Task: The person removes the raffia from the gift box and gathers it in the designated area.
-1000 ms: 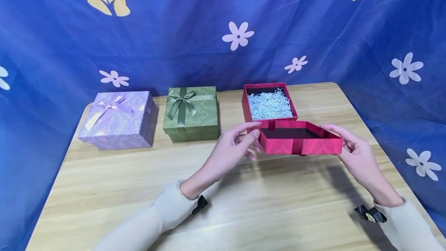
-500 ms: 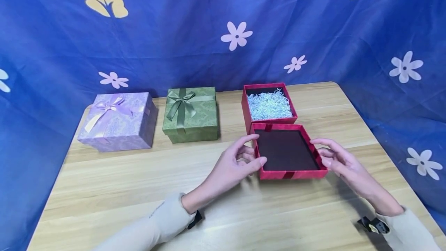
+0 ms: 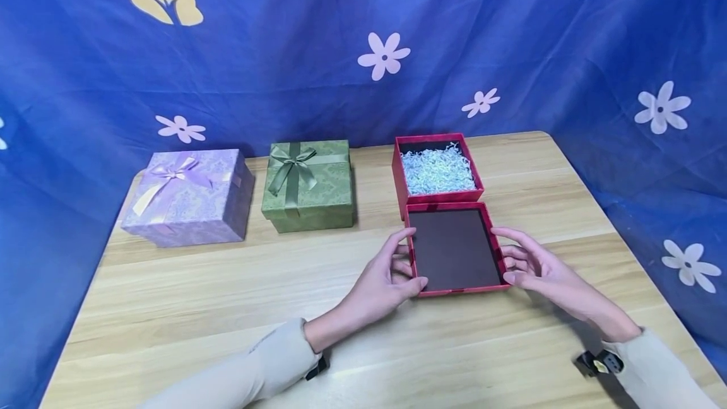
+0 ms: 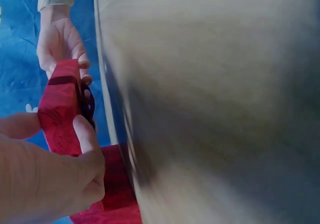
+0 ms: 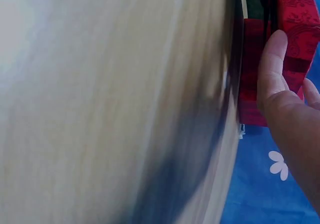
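Observation:
A red box lid (image 3: 455, 251) lies upturned between my hands, its dark inside facing up. My left hand (image 3: 376, 284) grips its left side, with the thumb at the near corner. On the opposite side, my right hand (image 3: 549, 275) holds the lid's right wall. A dark ribbon bow (image 4: 88, 103) shows under the lid in the left wrist view. Just behind the lid stands the open red box (image 3: 400, 175), filled with pale blue shredded paper (image 3: 438, 170). From these frames I cannot tell whether the lid touches the table.
A green gift box (image 3: 324, 191) with a green bow stands left of the red box. Farther left is a lilac gift box (image 3: 204, 207) with a lilac bow. All stand on a wooden table (image 3: 227, 289), with a blue flowered cloth (image 3: 318, 49) behind it.
The red lid has come down toward me and levelled out from a tilt, so its dark inside now faces up. Both hands moved with it, shifting slightly left. The boxes have stayed put.

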The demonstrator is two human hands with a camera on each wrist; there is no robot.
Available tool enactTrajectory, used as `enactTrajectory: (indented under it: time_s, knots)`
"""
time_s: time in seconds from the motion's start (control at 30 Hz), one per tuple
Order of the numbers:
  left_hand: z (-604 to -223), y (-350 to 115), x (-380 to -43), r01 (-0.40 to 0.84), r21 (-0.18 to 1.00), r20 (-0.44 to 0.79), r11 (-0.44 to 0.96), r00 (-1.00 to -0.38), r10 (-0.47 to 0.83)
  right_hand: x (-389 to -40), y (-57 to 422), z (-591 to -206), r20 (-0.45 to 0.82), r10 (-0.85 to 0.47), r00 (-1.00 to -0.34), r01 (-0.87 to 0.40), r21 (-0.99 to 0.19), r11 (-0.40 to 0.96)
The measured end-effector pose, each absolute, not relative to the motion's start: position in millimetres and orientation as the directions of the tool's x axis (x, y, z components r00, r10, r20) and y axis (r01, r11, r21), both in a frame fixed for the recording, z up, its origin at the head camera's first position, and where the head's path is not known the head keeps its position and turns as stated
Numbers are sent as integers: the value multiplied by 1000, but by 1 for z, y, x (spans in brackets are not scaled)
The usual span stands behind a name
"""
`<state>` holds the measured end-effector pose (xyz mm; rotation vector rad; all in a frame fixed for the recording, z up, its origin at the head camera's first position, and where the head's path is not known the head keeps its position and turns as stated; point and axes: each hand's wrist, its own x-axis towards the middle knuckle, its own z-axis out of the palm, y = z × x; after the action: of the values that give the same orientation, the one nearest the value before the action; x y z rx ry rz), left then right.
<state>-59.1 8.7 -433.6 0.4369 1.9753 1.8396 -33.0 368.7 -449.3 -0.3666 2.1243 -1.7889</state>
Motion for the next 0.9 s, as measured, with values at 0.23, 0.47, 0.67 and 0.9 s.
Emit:
enactTrajectory:
  time_s: [0.23, 0.47, 0.67, 0.9]
  knots:
    - [-441, 13, -60, -56, 990, -111, 127, -868, 483, -38, 368, -456, -119, -394, -911, 43, -980, 196]
    - [-444, 13, -59, -60, 980, -144, 189, -870, 471, -41, 364, -462, -110, -408, -906, 28, -979, 201]
    - [-448, 12, -59, -24, 978, -121, 207, -873, 473, -41, 362, -465, -96, -391, -915, -9, -966, 257]
    - [-450, 11, -62, 32, 976, -80, 218, -871, 486, -42, 362, -465, -75, -389, -918, -58, -945, 321]
